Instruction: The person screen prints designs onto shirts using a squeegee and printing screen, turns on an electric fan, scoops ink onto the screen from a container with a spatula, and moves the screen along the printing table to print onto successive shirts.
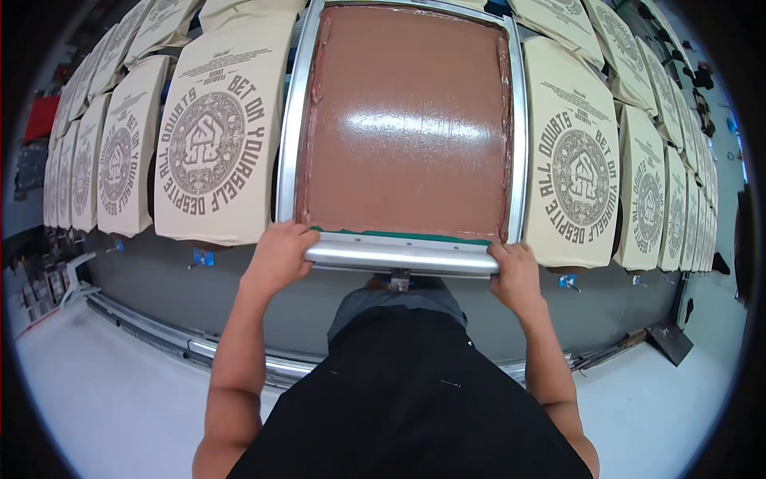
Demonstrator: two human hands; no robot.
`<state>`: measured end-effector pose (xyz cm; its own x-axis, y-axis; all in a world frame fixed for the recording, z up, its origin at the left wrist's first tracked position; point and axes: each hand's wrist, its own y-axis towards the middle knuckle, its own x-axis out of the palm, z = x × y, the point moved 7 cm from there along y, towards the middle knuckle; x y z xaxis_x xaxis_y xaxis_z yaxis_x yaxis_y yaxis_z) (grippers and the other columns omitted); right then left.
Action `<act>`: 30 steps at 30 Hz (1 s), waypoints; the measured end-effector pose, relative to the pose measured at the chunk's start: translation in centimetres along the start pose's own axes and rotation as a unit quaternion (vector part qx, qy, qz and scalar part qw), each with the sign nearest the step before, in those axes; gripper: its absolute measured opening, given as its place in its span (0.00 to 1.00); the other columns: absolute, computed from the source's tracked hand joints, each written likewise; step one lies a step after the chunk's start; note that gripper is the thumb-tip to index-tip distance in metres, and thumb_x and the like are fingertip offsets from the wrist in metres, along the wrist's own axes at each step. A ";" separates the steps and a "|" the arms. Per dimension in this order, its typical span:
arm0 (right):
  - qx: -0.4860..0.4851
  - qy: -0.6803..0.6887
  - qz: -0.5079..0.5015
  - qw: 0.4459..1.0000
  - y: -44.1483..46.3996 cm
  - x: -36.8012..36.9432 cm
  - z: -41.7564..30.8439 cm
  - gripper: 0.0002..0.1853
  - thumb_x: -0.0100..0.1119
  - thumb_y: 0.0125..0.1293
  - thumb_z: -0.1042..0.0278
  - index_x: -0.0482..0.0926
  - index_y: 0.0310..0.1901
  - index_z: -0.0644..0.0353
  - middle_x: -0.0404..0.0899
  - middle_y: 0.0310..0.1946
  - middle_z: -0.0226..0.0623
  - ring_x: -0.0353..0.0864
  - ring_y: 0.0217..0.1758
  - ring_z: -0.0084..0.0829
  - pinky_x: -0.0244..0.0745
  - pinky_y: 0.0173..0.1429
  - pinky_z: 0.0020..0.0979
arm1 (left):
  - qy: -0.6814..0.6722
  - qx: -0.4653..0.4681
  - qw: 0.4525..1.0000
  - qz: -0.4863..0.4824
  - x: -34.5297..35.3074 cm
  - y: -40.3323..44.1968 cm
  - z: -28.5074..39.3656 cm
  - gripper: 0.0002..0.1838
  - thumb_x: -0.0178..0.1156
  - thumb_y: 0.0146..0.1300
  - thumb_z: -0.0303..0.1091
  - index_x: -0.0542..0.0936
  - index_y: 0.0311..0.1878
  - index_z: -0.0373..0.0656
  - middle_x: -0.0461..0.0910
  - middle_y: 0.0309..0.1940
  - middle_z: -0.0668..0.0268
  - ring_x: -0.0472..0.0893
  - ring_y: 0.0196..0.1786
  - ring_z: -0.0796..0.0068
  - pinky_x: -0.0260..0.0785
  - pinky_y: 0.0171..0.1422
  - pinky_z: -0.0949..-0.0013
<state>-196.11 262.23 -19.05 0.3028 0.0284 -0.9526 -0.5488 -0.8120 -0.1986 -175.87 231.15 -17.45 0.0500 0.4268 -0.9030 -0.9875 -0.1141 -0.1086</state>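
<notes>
A metal-framed screen (292, 120) lies in front of my body, its mesh coated with wet, shiny brown ink (407, 176). Along its near edge sits a silver squeegee (399, 255) with a thin green blade strip showing at its top. My left hand (279, 255) is closed around the squeegee's left end, and my right hand (515, 275) is closed around its right end. What lies beneath the screen is hidden.
Cream printed fabric pieces (211, 144) lie in rows on both sides, the nearest on the right (574, 160) close beside the frame. Blue-and-metal clamps (203, 257) show below them. A metal rail (183, 342) curves along the floor behind my body.
</notes>
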 end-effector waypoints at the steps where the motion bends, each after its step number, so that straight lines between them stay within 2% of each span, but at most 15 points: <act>1: 0.022 0.039 -0.015 0.999 0.4 0.4 0.4 0.21 0.61 0.42 0.81 0.81 0.42 0.57 0.82 0.35 0.43 0.79 0.45 0.49 0.73 0.55 0.45 | 0.003 -0.008 0.999 -0.031 0.0 1.0 -0.5 0.20 0.68 0.45 0.29 0.78 0.45 0.41 0.79 0.43 0.57 0.77 0.49 0.53 0.70 0.52 0.55; 2: 0.045 0.077 -0.032 0.995 0.6 0.8 1.0 0.20 0.60 0.42 0.81 0.81 0.42 0.57 0.82 0.36 0.44 0.79 0.45 0.51 0.73 0.54 0.46 | 0.003 -0.015 0.998 -0.064 0.0 2.2 -0.9 0.17 0.66 0.43 0.27 0.77 0.39 0.40 0.79 0.37 0.57 0.78 0.46 0.51 0.70 0.49 0.54; 3: 0.048 0.081 -0.045 0.995 1.1 0.7 1.7 0.20 0.60 0.42 0.81 0.81 0.42 0.57 0.82 0.36 0.44 0.79 0.45 0.51 0.73 0.54 0.46 | -0.003 -0.019 0.997 -0.075 -0.7 3.2 -0.9 0.17 0.66 0.43 0.27 0.77 0.39 0.40 0.79 0.37 0.57 0.78 0.46 0.51 0.70 0.49 0.54; 5: 0.048 0.091 -0.048 0.994 4.9 -1.0 3.9 0.18 0.60 0.43 0.80 0.81 0.40 0.61 0.81 0.35 0.48 0.79 0.43 0.53 0.74 0.51 0.47 | 0.017 -0.032 0.999 -0.034 -3.6 7.2 -1.6 0.22 0.62 0.43 0.23 0.82 0.47 0.43 0.82 0.37 0.55 0.80 0.46 0.51 0.72 0.53 0.57; 7: 0.026 0.094 0.005 0.995 10.0 -4.5 4.6 0.16 0.60 0.45 0.77 0.81 0.40 0.62 0.81 0.35 0.51 0.79 0.42 0.55 0.75 0.49 0.47 | 0.011 -0.041 0.999 0.000 -3.7 11.5 -4.9 0.22 0.62 0.45 0.25 0.82 0.48 0.42 0.82 0.38 0.54 0.80 0.46 0.50 0.72 0.54 0.56; 9: -0.003 0.050 0.044 0.998 16.0 -6.2 6.6 0.16 0.60 0.48 0.74 0.82 0.42 0.61 0.81 0.35 0.52 0.79 0.42 0.54 0.75 0.49 0.47 | 0.010 -0.030 0.997 0.074 -4.9 16.6 -7.4 0.13 0.62 0.47 0.27 0.77 0.38 0.39 0.79 0.31 0.52 0.79 0.41 0.47 0.71 0.48 0.50; 11: 0.020 0.011 0.025 0.999 22.7 -8.0 8.7 0.16 0.60 0.50 0.73 0.82 0.43 0.61 0.81 0.36 0.51 0.80 0.42 0.53 0.75 0.50 0.48 | 0.017 -0.011 0.991 0.130 -6.4 21.9 -9.8 0.15 0.61 0.50 0.28 0.79 0.43 0.40 0.81 0.36 0.52 0.79 0.45 0.48 0.72 0.51 0.53; 13: -0.021 -0.031 0.108 0.993 28.9 -9.0 11.1 0.20 0.61 0.51 0.71 0.80 0.49 0.61 0.81 0.36 0.49 0.80 0.43 0.52 0.76 0.51 0.47 | 0.047 -0.010 0.984 0.172 -7.5 27.3 -12.8 0.17 0.62 0.51 0.29 0.80 0.46 0.40 0.81 0.39 0.52 0.79 0.47 0.49 0.73 0.53 0.54; 15: -0.025 -0.082 0.129 0.988 34.6 -9.9 11.9 0.23 0.61 0.50 0.71 0.77 0.51 0.60 0.82 0.39 0.48 0.81 0.46 0.49 0.75 0.51 0.48 | 0.076 0.037 0.965 0.248 -8.0 31.8 -15.4 0.18 0.62 0.52 0.29 0.79 0.49 0.41 0.81 0.42 0.52 0.79 0.49 0.50 0.72 0.56 0.55; 16: -0.026 -0.080 0.130 0.988 37.2 -9.1 12.9 0.23 0.61 0.50 0.71 0.77 0.51 0.60 0.82 0.39 0.48 0.81 0.46 0.49 0.75 0.51 0.48 | 0.078 0.037 0.965 0.248 -7.5 33.6 -16.6 0.18 0.62 0.52 0.29 0.79 0.49 0.41 0.81 0.42 0.52 0.79 0.49 0.50 0.72 0.56 0.55; 18: -0.049 -0.112 0.197 0.973 40.1 -6.9 14.4 0.24 0.63 0.50 0.72 0.75 0.52 0.58 0.80 0.43 0.46 0.79 0.50 0.47 0.74 0.52 0.47 | 0.103 -0.002 0.965 0.242 -6.0 35.7 -18.3 0.21 0.62 0.52 0.30 0.78 0.52 0.43 0.79 0.46 0.53 0.77 0.53 0.51 0.70 0.59 0.54; 21: -0.043 -0.159 0.161 0.973 38.2 -3.1 12.9 0.23 0.63 0.48 0.74 0.73 0.50 0.57 0.77 0.46 0.44 0.77 0.53 0.45 0.73 0.52 0.46 | 0.146 -0.032 0.965 0.214 -2.7 33.6 -17.3 0.24 0.63 0.51 0.30 0.77 0.54 0.44 0.76 0.49 0.56 0.75 0.56 0.52 0.69 0.61 0.54; 24: -0.042 -0.116 0.106 0.987 31.6 -2.5 10.6 0.25 0.63 0.47 0.75 0.71 0.50 0.58 0.75 0.47 0.42 0.76 0.53 0.45 0.69 0.53 0.45 | 0.130 -0.033 0.982 0.133 -2.4 28.1 -14.5 0.25 0.65 0.47 0.30 0.78 0.53 0.44 0.75 0.49 0.57 0.74 0.55 0.54 0.69 0.57 0.54; 26: -0.039 -0.057 0.072 0.995 25.9 -3.4 8.5 0.22 0.62 0.47 0.76 0.72 0.46 0.59 0.76 0.43 0.44 0.76 0.52 0.47 0.67 0.52 0.45 | 0.119 -0.017 0.982 0.147 -2.5 22.7 -11.8 0.25 0.66 0.45 0.29 0.79 0.51 0.44 0.76 0.44 0.57 0.75 0.52 0.54 0.68 0.55 0.54; 30: -0.048 0.051 0.007 0.998 12.7 -4.8 3.5 0.23 0.60 0.45 0.78 0.76 0.48 0.61 0.80 0.38 0.48 0.77 0.47 0.50 0.68 0.56 0.46 | 0.030 -0.047 0.995 0.083 -2.7 10.6 -4.8 0.22 0.67 0.43 0.27 0.80 0.46 0.41 0.77 0.35 0.57 0.77 0.43 0.52 0.69 0.51 0.55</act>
<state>-207.25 253.80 -17.82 0.3752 -0.0392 -0.9261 -0.4781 -0.8642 -0.1571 -185.77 224.46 -18.15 -0.1011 0.3407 -0.9347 -0.9646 -0.2634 0.0083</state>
